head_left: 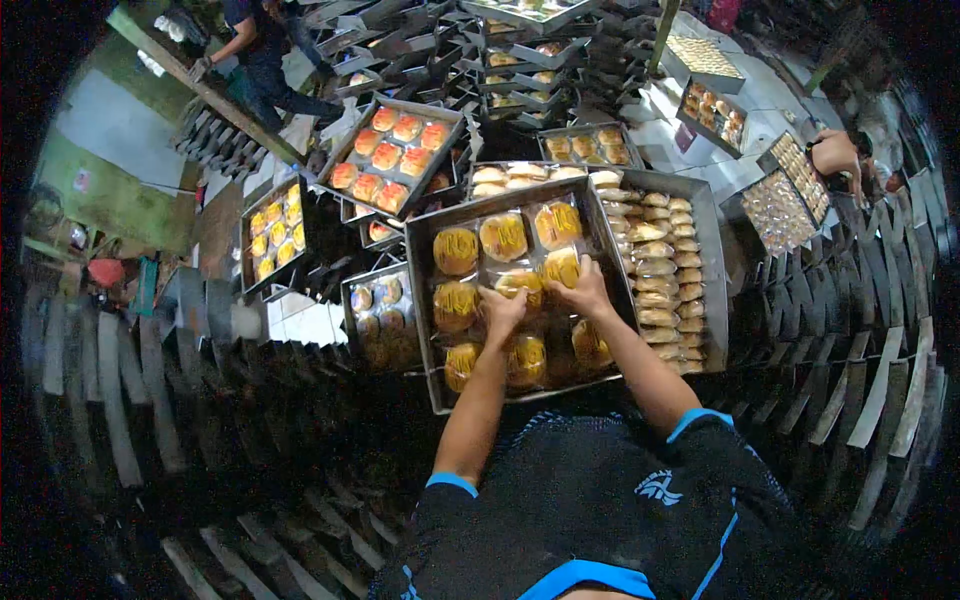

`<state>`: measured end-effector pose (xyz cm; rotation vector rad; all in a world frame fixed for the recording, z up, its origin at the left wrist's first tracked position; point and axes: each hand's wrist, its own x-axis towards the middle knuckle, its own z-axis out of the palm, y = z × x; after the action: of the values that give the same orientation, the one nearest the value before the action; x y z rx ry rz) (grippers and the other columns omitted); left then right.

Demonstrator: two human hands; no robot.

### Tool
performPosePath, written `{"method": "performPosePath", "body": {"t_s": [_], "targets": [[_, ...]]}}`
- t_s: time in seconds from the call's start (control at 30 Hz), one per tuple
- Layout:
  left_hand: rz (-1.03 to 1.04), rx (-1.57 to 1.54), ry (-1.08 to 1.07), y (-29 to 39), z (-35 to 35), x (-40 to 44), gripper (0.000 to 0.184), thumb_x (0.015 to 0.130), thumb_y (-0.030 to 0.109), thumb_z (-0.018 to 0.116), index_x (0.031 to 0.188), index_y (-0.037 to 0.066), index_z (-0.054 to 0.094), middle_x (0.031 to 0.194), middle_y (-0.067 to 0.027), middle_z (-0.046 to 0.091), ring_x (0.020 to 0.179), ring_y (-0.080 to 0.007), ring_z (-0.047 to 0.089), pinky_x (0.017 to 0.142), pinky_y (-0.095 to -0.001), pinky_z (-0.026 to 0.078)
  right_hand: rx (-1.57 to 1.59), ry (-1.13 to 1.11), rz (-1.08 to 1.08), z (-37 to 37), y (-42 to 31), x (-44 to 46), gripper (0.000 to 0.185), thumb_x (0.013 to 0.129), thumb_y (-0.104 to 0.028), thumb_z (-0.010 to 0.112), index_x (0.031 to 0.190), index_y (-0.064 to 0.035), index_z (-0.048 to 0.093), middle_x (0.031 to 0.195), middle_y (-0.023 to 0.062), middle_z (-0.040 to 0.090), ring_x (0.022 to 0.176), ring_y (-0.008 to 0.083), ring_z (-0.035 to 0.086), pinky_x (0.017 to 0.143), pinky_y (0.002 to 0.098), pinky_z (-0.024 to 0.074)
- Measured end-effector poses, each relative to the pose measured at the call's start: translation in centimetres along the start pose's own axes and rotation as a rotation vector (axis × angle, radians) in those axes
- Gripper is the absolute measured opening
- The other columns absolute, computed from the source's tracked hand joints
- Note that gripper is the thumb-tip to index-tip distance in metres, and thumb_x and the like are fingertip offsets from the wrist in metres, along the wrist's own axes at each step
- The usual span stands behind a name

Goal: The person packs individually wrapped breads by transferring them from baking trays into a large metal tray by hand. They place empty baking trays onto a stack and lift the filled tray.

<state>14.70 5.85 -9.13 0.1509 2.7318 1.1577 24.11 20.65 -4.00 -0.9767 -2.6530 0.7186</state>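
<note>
A dark metal tray point(428, 340) in front of me holds several round, wrapped buns with yellow-brown tops. My left hand point(503, 308) is closed on a wrapped bun point(519, 284) near the tray's middle. Just to the right, my right hand point(584, 290) grips another wrapped bun point(562, 266). Both hands are inside the tray, a little apart. More buns lie around them, one at the upper left point(455, 250) and one at the lower right point(591, 342).
Right of my tray, another tray point(716, 270) holds rows of wrapped pastries. Beyond it to the left is a tray of red-topped buns point(388, 157). Trays are stacked ahead. One person point(270, 60) stands at the upper left; another point(840, 157) bends at the right.
</note>
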Motion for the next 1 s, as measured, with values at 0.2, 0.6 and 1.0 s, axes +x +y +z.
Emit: {"method": "performPosePath", "body": {"t_s": [0.2,0.6,1.0], "targets": [[0.113,-0.738,-0.337,-0.6,-3.7,0.5,0.063,0.075,0.015,0.066,0.126,0.000,0.031,0.106,-0.0141,0.054,0.092,-0.0239,0.058,0.077,-0.0335,0.048,1.300,-0.166,0.358,-5.0,-0.1,-0.9,0.040,0.082,-0.024,0.062,0.112,-0.0012,0.050,0.099,0.0074,0.060,0.088,0.0157,0.059,0.074,0.0319,0.0503],[0.288,-0.840,-0.437,2.4,-4.2,10.8,0.037,0.090,0.018,0.041,0.121,-0.002,0.045,0.119,-0.0141,0.050,0.111,-0.0245,0.046,0.098,-0.0338,0.032,0.555,-0.208,0.330,5.0,-9.3,10.2,0.058,0.084,-0.047,0.049,0.110,0.0050,0.050,0.106,0.0232,0.056,0.100,0.0291,0.054,0.086,0.0395,0.0393],[-0.216,-1.358,-0.790,8.5,3.9,8.8,0.040,0.088,0.030,0.043,0.118,0.003,0.049,0.111,-0.0087,0.057,0.101,-0.0201,0.054,0.087,-0.0338,0.043,1.019,-0.359,0.247,-3.9,-1.9,11.5,0.085,0.079,-0.044,0.057,0.135,0.0040,0.016,0.135,0.0211,0.029,0.126,0.0300,0.025,0.104,0.0379,0.0210]]}}
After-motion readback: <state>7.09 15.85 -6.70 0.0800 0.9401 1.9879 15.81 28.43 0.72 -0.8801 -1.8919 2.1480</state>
